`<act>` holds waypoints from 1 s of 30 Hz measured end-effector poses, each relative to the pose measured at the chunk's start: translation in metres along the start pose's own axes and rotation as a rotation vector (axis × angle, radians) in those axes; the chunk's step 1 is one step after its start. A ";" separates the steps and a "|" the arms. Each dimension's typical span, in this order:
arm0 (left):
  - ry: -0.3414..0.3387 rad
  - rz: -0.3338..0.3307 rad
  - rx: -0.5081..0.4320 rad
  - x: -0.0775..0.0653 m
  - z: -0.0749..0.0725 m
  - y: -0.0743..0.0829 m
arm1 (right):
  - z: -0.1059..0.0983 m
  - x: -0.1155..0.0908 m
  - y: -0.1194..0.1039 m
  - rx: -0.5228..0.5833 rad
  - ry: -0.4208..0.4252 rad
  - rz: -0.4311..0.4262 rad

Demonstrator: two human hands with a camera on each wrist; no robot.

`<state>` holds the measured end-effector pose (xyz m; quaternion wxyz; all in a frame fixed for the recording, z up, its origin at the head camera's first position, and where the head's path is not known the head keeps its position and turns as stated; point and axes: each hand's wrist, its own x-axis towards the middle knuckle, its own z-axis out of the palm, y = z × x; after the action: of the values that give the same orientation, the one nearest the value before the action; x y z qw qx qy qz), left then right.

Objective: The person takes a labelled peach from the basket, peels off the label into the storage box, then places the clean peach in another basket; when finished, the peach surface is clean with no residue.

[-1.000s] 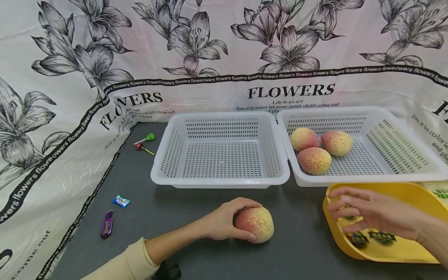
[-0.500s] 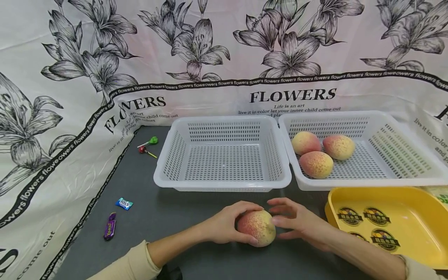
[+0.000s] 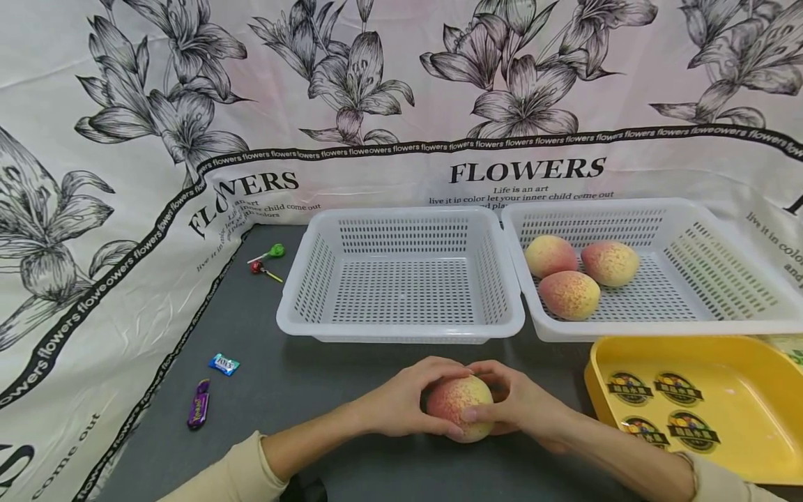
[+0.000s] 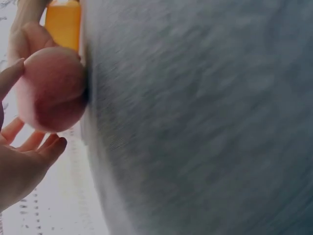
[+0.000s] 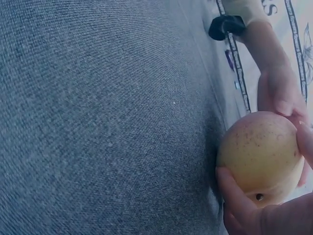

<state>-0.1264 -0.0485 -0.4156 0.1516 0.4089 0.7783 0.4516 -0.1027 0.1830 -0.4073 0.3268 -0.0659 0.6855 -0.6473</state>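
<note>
A peach (image 3: 456,404), red on its left side and yellow on its right, sits on the dark grey table between my two hands in the head view. My left hand (image 3: 404,399) grips it from the left, fingers behind and thumb in front. From the right, my right hand (image 3: 525,406) holds the same fruit, its thumb lying across the front. The left wrist view shows the pink, creased side of the peach (image 4: 51,93). A small dark stem spot shows on the yellow peach (image 5: 264,152) in the right wrist view.
A white perforated basket (image 3: 401,330) stands behind the hands. Beside it, another white basket (image 3: 690,328) holds three peaches (image 3: 569,295). A yellow tray (image 3: 753,418) with round stickers is at the right. Two lollipops (image 3: 274,251) and two wrapped sweets (image 3: 199,404) lie at the left.
My right hand has come left from over the yellow tray and taken hold of the peach. My left hand keeps its grip on it. The head view has shifted slightly.
</note>
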 end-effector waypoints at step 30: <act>0.753 -0.460 -0.151 -0.081 -0.152 -0.015 | -0.001 -0.001 0.001 -0.012 0.016 -0.016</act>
<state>-0.1760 -0.2027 -0.3558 -0.0164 0.0202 0.8147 0.5793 -0.1020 0.1845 -0.4078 0.3159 -0.0681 0.6912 -0.6464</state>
